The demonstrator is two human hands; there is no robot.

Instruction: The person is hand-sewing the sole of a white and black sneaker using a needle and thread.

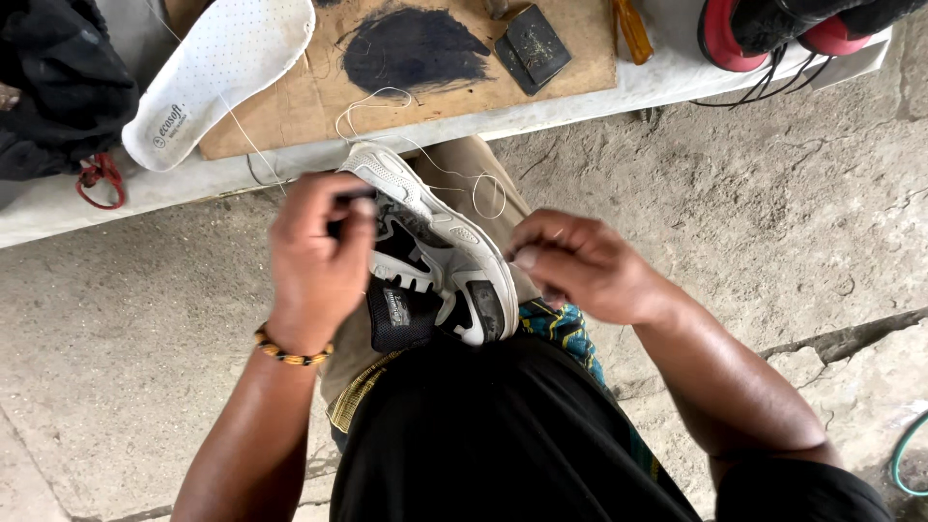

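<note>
A white, grey and black sports shoe [435, 253] lies on the person's lap, sole side turned up and toe pointing away toward the desk [58, 198]. It sits right between the two hands. The left hand [317, 256] is at the shoe's left side, with its fingers curled tight together around a small dark tool – too hidden to tell what kind – pressed against the shoe's upper. A brown and yellow bead bracelet [288, 352] is on that wrist. The right hand [578, 266] is just beside the shoe's right edge, fingers bunched and pinched together; I cannot tell for sure what it grips. A thin white thread [464, 179] loops from the shoe up over the knee toward the desk. On the desk lie a white foam insole [217, 72], a brown cardboard sheet with a black smear [406, 58], and a red and black shoe [773, 29] at the far right – well apart from the hands.
</note>
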